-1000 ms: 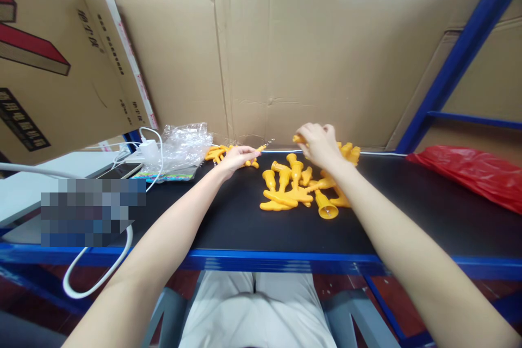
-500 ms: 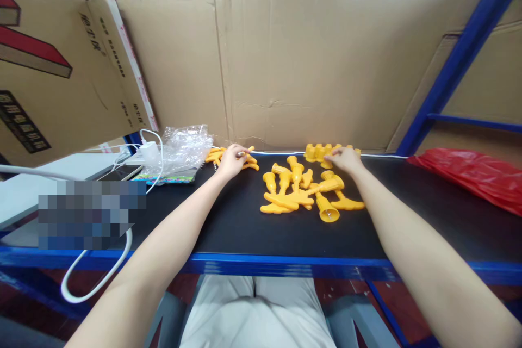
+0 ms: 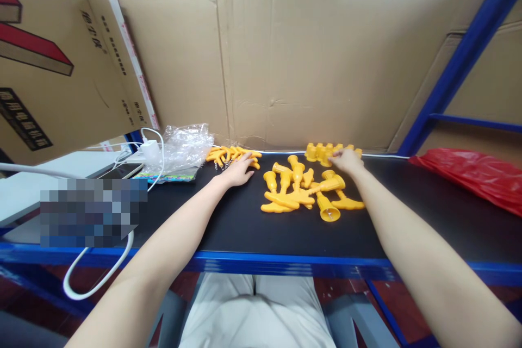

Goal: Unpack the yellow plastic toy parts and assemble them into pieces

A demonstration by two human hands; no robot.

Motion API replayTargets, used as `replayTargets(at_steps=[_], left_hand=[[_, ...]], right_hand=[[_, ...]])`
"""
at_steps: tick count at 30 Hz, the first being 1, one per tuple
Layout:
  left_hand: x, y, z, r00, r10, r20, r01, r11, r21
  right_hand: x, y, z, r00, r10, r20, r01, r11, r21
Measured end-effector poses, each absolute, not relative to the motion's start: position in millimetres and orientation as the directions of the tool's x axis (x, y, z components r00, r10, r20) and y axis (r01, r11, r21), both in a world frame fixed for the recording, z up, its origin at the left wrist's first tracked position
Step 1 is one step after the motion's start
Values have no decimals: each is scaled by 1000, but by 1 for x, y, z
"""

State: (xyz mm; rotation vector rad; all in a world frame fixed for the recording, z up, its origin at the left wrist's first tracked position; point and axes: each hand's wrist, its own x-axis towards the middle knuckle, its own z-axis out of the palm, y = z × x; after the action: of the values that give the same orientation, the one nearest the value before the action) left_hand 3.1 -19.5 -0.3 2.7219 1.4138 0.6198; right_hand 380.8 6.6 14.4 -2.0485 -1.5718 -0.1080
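My left hand [image 3: 238, 172] lies over the right end of a pile of yellow corkscrew handles [image 3: 220, 155], fingers stretched out and thumb apart. Metal spirals stick out of some handles towards me. Farther right, my right hand [image 3: 348, 161] is at the row of upright yellow bell-shaped corkscrew bodies [image 3: 319, 152]. Its fingers are closed at the near right of the row, on one of the bodies; the fingertips are partly hidden. Between my forearms lies a loose heap of yellow corkscrews [image 3: 299, 194], with T-shaped handles and bell-shaped bodies.
Crumpled clear plastic packaging [image 3: 183, 147] lies left of the handles, beside a white charger with cables [image 3: 150, 150]. A red plastic bag [image 3: 468, 174] is at the right. A cardboard wall [image 3: 293, 65] stands behind the black tabletop [image 3: 244, 223], which has a blue front edge.
My left hand has lowered and turned flatter, its fingers opening; the small piece it pinched is now released among the handles. My right hand stays almost in place at the row.
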Motion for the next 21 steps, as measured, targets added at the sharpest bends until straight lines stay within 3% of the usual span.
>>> replayTargets(at_steps=[4, 9, 15, 21], left_hand=[[5, -20, -3, 470, 822, 322, 821, -541, 181], [9, -25, -1, 439, 815, 379, 838, -523, 153], [11, -29, 4, 505, 752, 424, 812, -581, 64], [15, -24, -1, 443, 821, 360, 858, -505, 97]], right_hand=[[373, -3, 23, 398, 885, 242, 874, -285, -393], [368, -12, 34, 392, 903, 173, 885, -320, -337], [361, -19, 51, 324, 923, 206, 940, -290, -179], [332, -33, 74, 288, 934, 212, 955, -263, -137]])
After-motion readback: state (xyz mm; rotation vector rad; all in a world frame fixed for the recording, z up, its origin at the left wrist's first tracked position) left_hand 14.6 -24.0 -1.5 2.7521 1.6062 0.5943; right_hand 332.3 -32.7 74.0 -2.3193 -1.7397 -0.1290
